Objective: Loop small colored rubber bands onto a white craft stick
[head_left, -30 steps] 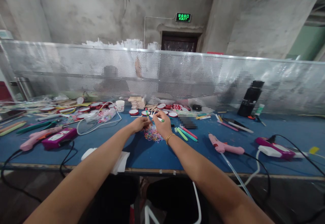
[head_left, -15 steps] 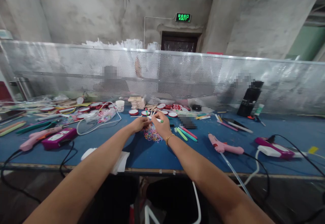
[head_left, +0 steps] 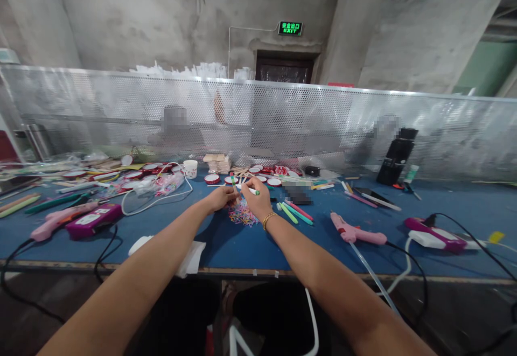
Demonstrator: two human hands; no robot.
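My right hand (head_left: pixel 259 200) is closed around a white marker pen (head_left: pixel 252 190) with a green end, its tip pointing left toward my other hand. My left hand (head_left: pixel 219 198) pinches a small flat stick (head_left: pixel 233 180) upright; green colour shows near its top, and its lower part is hidden by the fingers. Both hands are close together above a pile of small multicoloured pieces (head_left: pixel 243 215) on the blue tabletop. Right of the hands lie several coloured markers, among them a light green marker (head_left: pixel 289 213) and a red one (head_left: pixel 299 210).
Pink glue guns lie at the right (head_left: pixel 355 232) and left (head_left: pixel 60 220), with cords trailing over the table edge. Small red-rimmed drums (head_left: pixel 211 179), a paper cup (head_left: pixel 190 169) and wooden sticks line the back. A perforated metal screen (head_left: pixel 283 113) stands behind.
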